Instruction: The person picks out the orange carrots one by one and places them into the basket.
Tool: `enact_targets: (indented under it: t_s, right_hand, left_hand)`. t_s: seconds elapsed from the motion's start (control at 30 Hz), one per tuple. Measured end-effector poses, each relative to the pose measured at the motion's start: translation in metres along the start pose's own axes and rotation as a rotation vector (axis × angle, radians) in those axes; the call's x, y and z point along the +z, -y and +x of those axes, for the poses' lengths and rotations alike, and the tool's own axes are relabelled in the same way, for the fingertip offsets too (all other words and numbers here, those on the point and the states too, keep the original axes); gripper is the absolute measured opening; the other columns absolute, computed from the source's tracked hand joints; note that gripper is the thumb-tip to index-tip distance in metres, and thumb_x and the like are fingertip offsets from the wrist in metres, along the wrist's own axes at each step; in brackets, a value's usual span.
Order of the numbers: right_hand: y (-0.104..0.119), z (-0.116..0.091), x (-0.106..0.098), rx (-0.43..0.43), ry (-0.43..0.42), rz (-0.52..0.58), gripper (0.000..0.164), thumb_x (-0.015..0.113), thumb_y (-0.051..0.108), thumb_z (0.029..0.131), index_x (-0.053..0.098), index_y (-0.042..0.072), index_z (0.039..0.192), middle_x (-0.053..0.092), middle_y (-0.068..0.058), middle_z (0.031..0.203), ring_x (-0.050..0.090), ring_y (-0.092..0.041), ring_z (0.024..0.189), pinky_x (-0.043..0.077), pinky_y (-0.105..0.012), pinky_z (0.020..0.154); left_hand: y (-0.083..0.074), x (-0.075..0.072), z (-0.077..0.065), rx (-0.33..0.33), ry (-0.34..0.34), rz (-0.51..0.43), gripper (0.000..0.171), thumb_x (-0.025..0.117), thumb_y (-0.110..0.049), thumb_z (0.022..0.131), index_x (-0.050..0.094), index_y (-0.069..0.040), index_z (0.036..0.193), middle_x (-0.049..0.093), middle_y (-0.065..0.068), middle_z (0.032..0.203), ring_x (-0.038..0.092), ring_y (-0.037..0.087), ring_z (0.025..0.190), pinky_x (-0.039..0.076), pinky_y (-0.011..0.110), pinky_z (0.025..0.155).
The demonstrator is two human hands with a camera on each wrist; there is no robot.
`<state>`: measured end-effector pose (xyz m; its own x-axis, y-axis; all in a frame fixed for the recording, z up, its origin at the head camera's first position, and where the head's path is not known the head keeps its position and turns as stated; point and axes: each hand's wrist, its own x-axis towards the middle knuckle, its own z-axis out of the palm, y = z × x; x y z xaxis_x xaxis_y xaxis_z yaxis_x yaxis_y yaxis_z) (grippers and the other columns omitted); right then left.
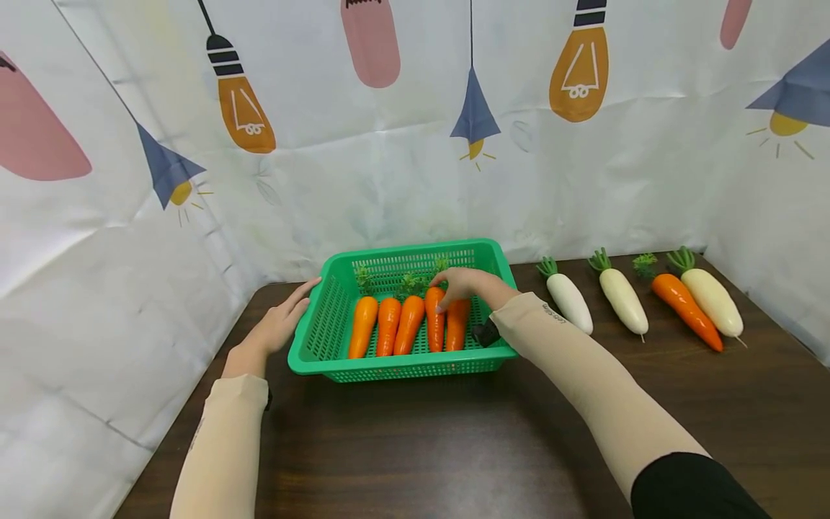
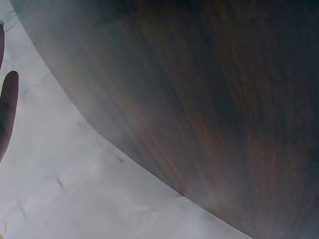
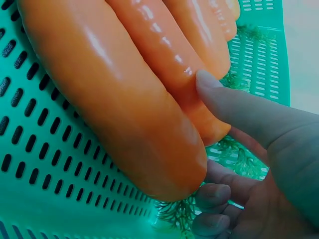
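A green plastic basket (image 1: 415,366) stands on the dark wooden table with several orange carrots lying side by side in it, green tops toward the back. Reaching in from the right, my right hand (image 1: 462,282) pinches the leafy end of one carrot (image 1: 435,328). The right wrist view has the thumb (image 3: 219,94) on that carrot (image 3: 167,55), the other fingers lower, partly hidden behind a closer carrot (image 3: 124,109). My left hand (image 1: 277,326) rests against the basket's left rim, fingers fairly straight; only fingertips (image 2: 9,107) enter the left wrist view.
Right of the basket, three white radishes (image 1: 569,303) with green tops lie on the table (image 1: 415,447). Another carrot (image 1: 687,311) lies among them, beside the rightmost radish (image 1: 713,299). A white curtain (image 1: 415,187) printed with lamps hangs close behind the table and along its sides.
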<state>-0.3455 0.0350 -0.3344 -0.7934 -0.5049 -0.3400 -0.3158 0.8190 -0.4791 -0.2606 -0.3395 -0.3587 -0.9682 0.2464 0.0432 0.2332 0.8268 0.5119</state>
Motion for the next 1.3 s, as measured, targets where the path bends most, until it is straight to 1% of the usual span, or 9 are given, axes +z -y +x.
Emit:
enact_targets:
  t_s: [0.07, 0.33, 0.47, 0.53, 0.67, 0.8, 0.93, 1.07, 1.3]
  right_hand:
    - [0.0, -0.001, -0.001, -0.001, -0.005, -0.003, 0.063, 0.074, 0.024, 0.097, 0.048, 0.011, 0.154, 0.034, -0.017, 0.162, 0.039, -0.035, 0.143, 0.04, -0.048, 0.111]
    - [0.001, -0.002, -0.002, 0.011, 0.006, -0.023, 0.058, 0.073, 0.019, 0.098, 0.05, 0.011, 0.152, 0.037, -0.017, 0.16, 0.044, -0.034, 0.138, 0.043, -0.046, 0.108]
    - [0.0, -0.002, -0.005, 0.013, -0.025, -0.041, 0.056, 0.073, 0.016, 0.098, 0.053, 0.013, 0.15, 0.037, -0.017, 0.16, 0.045, -0.034, 0.138, 0.045, -0.046, 0.106]
    - [0.0, -0.003, -0.007, 0.005, -0.053, -0.029, 0.054, 0.073, 0.014, 0.097, 0.055, 0.012, 0.149, 0.041, -0.018, 0.157, 0.05, -0.035, 0.133, 0.047, -0.045, 0.103]
    - [-0.004, -0.007, -0.011, -0.038, -0.079, 0.026, 0.05, 0.071, 0.01, 0.099, 0.057, 0.007, 0.146, 0.055, -0.019, 0.142, 0.06, -0.032, 0.119, 0.052, -0.042, 0.095]
    - [-0.006, -0.015, -0.017, -0.079, -0.066, 0.108, 0.046, 0.065, 0.01, 0.102, 0.055, 0.003, 0.146, 0.062, -0.021, 0.133, 0.065, -0.031, 0.109, 0.054, -0.044, 0.093]
    - [-0.006, -0.026, -0.025, -0.121, -0.076, 0.177, 0.044, 0.062, 0.011, 0.104, 0.054, 0.003, 0.147, 0.064, -0.022, 0.13, 0.065, -0.039, 0.099, 0.052, -0.051, 0.09]
    - [-0.006, -0.038, -0.031, -0.178, -0.108, 0.178, 0.042, 0.061, 0.011, 0.104, 0.056, 0.002, 0.145, 0.067, -0.022, 0.126, 0.065, -0.044, 0.1, 0.052, -0.053, 0.091]
    - [-0.011, -0.061, -0.036, -0.229, -0.176, 0.14, 0.038, 0.062, 0.013, 0.104, 0.061, 0.005, 0.141, 0.068, -0.019, 0.125, 0.068, -0.038, 0.102, 0.055, -0.05, 0.09]
  left_hand:
    - [0.0, 0.0, 0.0, 0.001, -0.001, 0.003, 0.058, 0.023, -0.045, 0.114, 0.015, -0.021, 0.167, 0.052, 0.01, 0.072, 0.052, 0.027, 0.061, 0.045, 0.051, 0.075]
    - [0.0, 0.001, 0.001, 0.002, -0.002, 0.005, 0.058, 0.022, -0.045, 0.114, 0.014, -0.022, 0.167, 0.049, 0.008, 0.069, 0.044, 0.023, 0.053, 0.044, 0.045, 0.069]
    - [0.0, 0.002, 0.002, 0.003, -0.001, 0.001, 0.059, 0.022, -0.046, 0.114, 0.014, -0.024, 0.167, 0.048, 0.008, 0.069, 0.041, 0.022, 0.052, 0.043, 0.045, 0.067]
    - [0.001, 0.002, 0.003, -0.001, 0.004, -0.004, 0.059, 0.023, -0.047, 0.113, 0.014, -0.024, 0.167, 0.046, 0.008, 0.066, 0.037, 0.021, 0.05, 0.043, 0.044, 0.065]
    - [0.002, 0.003, 0.003, -0.007, 0.01, 0.001, 0.059, 0.023, -0.047, 0.113, 0.014, -0.024, 0.167, 0.048, 0.009, 0.066, 0.042, 0.023, 0.052, 0.043, 0.044, 0.067]
    - [0.002, 0.003, 0.003, -0.006, 0.006, 0.009, 0.059, 0.022, -0.047, 0.113, 0.014, -0.023, 0.167, 0.049, 0.009, 0.069, 0.047, 0.025, 0.056, 0.043, 0.046, 0.069]
    - [0.002, 0.003, 0.003, -0.009, 0.004, 0.01, 0.059, 0.022, -0.047, 0.113, 0.014, -0.024, 0.167, 0.049, 0.008, 0.069, 0.049, 0.026, 0.058, 0.044, 0.048, 0.071]
    - [0.001, 0.002, 0.002, -0.014, 0.009, 0.005, 0.059, 0.022, -0.048, 0.113, 0.014, -0.024, 0.167, 0.048, 0.009, 0.066, 0.045, 0.024, 0.054, 0.044, 0.046, 0.069]
    - [0.001, 0.001, 0.001, -0.011, 0.007, 0.009, 0.059, 0.022, -0.048, 0.113, 0.015, -0.024, 0.167, 0.046, 0.011, 0.063, 0.041, 0.023, 0.051, 0.042, 0.044, 0.066]
